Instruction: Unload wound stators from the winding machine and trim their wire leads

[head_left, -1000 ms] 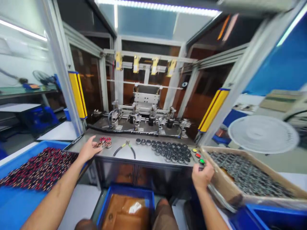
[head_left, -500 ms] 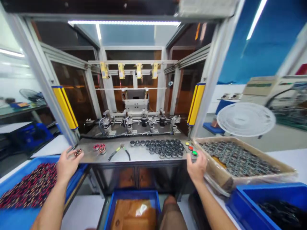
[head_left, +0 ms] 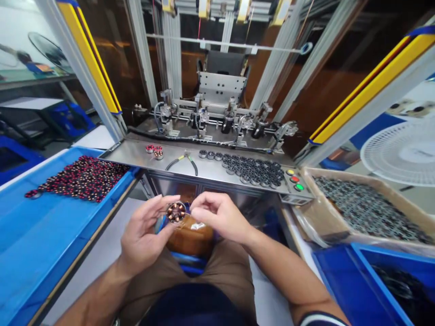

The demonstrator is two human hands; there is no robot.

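Note:
My left hand [head_left: 146,231] holds a small round motor stator [head_left: 176,212] with copper windings between thumb and fingers, above my lap. Its wound face is turned up toward me. My right hand [head_left: 220,216] is closed in a pinch just right of the stator, at the thin wire ends that stick out from its edge. The fingertips partly hide what they pinch. On the metal bench ahead lie a few red and copper wound stators [head_left: 158,154], a pair of cutting pliers [head_left: 185,162] with its handles spread, and a group of dark stators [head_left: 254,168].
A blue tray [head_left: 30,244] of red and copper stators is at left. Behind the bench stands a winding machine [head_left: 220,115] between yellow light bars. Push buttons [head_left: 299,187], a carton of stators [head_left: 307,226], a blue bin [head_left: 335,267] and a white fan [head_left: 401,154] are at right.
Both hands have come together over my lap. The left brought its stator from the bench's left end; the right left the push buttons and now pinches beside the stator. The view tilted down.

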